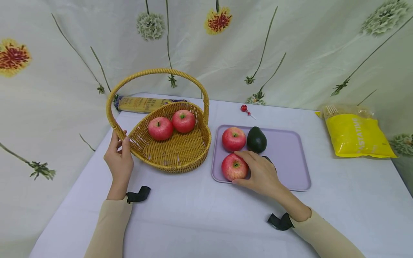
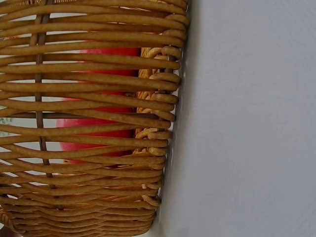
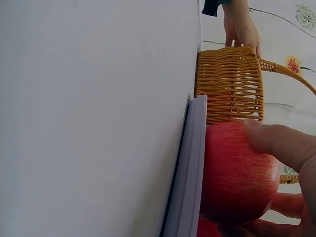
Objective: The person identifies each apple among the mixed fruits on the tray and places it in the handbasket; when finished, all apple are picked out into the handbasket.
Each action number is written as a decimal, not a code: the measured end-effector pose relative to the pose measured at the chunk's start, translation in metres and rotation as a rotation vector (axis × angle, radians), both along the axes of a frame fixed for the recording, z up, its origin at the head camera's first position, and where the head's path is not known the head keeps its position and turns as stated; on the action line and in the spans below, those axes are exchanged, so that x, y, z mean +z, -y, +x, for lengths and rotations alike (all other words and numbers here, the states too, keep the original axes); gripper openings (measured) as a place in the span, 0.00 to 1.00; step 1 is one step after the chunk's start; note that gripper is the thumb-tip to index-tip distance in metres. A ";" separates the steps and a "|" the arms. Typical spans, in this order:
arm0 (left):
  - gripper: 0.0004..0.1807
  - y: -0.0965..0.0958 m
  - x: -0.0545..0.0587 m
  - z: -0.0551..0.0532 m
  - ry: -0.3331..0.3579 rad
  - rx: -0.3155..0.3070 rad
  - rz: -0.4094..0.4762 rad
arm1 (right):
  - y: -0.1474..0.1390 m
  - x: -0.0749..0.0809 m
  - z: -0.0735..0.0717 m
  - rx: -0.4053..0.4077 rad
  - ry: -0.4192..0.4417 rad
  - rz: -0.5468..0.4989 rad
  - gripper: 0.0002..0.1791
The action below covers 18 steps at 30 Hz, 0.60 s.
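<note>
My left hand [image 1: 120, 156] grips the wicker basket [image 1: 167, 157] at its left rim, where the arched handle meets it. Two red apples lie inside, a left apple [image 1: 160, 128] and a right apple [image 1: 184, 121]. Over the lilac tray [image 1: 290, 154], my right hand [image 1: 261, 173] holds the nearer red apple [image 1: 233, 167], thumb and fingers on opposite sides of it. In the right wrist view this apple [image 3: 237, 173] sits at the tray's edge. Behind it on the tray are another apple [image 1: 233, 139] and a dark green avocado [image 1: 256, 139]. A dark object [image 1: 269, 160] is mostly hidden by my right hand.
Behind the basket lies a long yellow packet [image 1: 142, 104]. A red lollipop [image 1: 244, 108] is beyond the tray. At the far right rests a yellow bag [image 1: 358, 136] with a clear top. Flowered cloth [image 1: 226, 53] hangs behind the white tabletop [image 1: 200, 215].
</note>
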<state>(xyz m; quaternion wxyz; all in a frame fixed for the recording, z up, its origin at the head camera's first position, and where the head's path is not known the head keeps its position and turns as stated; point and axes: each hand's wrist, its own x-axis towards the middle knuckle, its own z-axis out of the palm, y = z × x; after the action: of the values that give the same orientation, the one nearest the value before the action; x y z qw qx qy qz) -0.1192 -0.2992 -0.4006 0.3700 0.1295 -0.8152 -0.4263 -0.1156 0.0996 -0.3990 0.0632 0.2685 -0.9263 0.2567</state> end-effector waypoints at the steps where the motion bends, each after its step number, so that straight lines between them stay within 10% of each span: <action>1: 0.21 0.000 0.000 0.000 0.001 0.001 -0.001 | 0.000 0.000 0.000 -0.002 0.000 -0.011 0.44; 18: 0.22 -0.001 0.000 0.000 0.014 0.007 0.009 | -0.016 0.039 -0.003 0.035 0.074 -0.451 0.44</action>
<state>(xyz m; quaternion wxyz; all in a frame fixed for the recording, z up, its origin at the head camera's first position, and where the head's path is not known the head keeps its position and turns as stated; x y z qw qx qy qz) -0.1194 -0.2982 -0.4004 0.3653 0.1366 -0.8154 -0.4277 -0.1186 0.1151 -0.3599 0.0833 0.2539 -0.8423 0.4680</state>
